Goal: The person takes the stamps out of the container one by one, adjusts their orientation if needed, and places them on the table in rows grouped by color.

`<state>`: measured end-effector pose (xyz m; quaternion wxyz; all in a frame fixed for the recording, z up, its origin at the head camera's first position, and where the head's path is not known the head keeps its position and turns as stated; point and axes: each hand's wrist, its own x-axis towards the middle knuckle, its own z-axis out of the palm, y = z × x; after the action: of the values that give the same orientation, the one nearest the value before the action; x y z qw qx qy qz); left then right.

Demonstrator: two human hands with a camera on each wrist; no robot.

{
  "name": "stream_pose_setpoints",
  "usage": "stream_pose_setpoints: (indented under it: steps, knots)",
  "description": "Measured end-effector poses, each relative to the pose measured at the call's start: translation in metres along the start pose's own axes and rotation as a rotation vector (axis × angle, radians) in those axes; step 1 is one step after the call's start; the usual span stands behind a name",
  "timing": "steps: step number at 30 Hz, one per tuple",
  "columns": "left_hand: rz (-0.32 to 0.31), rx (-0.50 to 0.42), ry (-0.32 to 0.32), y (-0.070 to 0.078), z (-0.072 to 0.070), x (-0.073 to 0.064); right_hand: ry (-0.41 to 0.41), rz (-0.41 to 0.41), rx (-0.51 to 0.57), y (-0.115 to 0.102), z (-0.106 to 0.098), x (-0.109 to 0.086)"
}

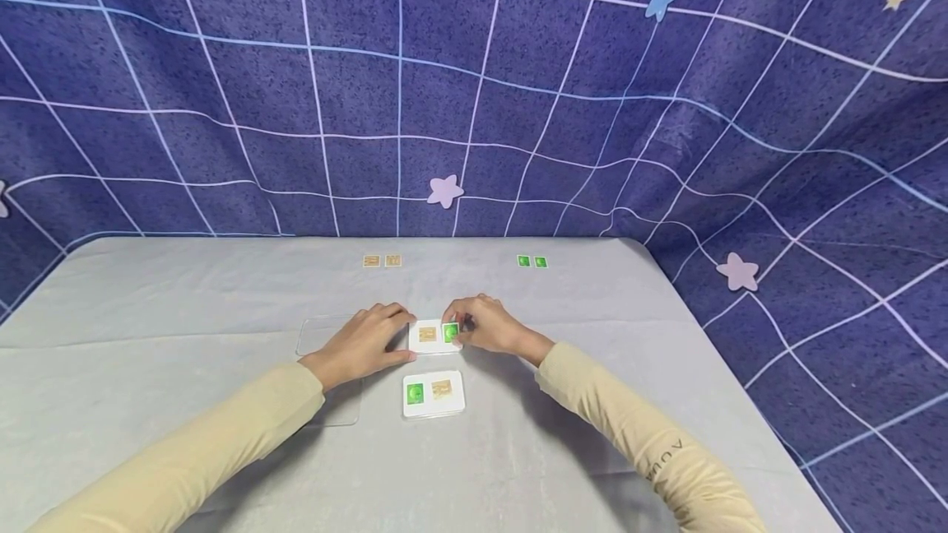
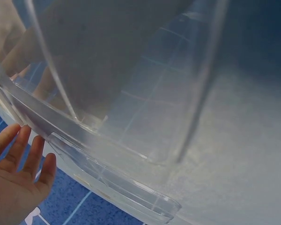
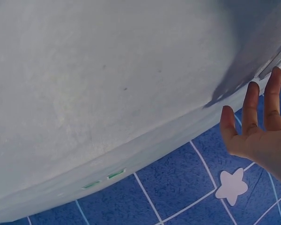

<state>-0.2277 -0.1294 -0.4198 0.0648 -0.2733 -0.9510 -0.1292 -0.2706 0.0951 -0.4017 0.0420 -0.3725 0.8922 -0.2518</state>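
In the head view, the right hand's grip (image 1: pixel 489 326) is pinching a green card (image 1: pixel 451 331) between finger and thumb at the right end of the far white case (image 1: pixel 435 349), with a tan card (image 1: pixel 427 335) lying beside it. The left hand's grip (image 1: pixel 364 344) is resting spread, finger and thumb touching the case's left end. To work neatly, the left should be bracing the case lightly while the right is squaring the card to its neighbour, then releasing without dragging. The nearer white case (image 1: pixel 433 408) is offering a handy pattern for spacing

The left wrist view is showing what the head view is largely hiding: straight, parted fingers, and a clear plastic piece (image 2: pixel 114 179) standing out close by; the green card is not appearing here

The right wrist view is revealing outer fingers fanning free of the card, which is peeking in at the frame's edge; the thumb is staying out of sight, so the pinch is showing only from the head
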Motion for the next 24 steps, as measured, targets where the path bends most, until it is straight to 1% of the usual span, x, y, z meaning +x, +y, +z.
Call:
stream_pose_setpoints:
  steps: [8,16,24]
  knots:
    - [0.004,-0.001,0.005,0.0003,0.0000,0.0000,0.003,0.015,0.116,0.0025,-0.0006,0.0020]
    - [-0.002,-0.004,0.003,0.0001,-0.0008,-0.0004,0.011,0.056,0.164,0.0051,0.0007,0.0042]
    - [0.001,-0.007,0.009,0.0002,-0.0011,-0.0004,0.016,0.052,0.235,0.0061,-0.0043,0.0058]
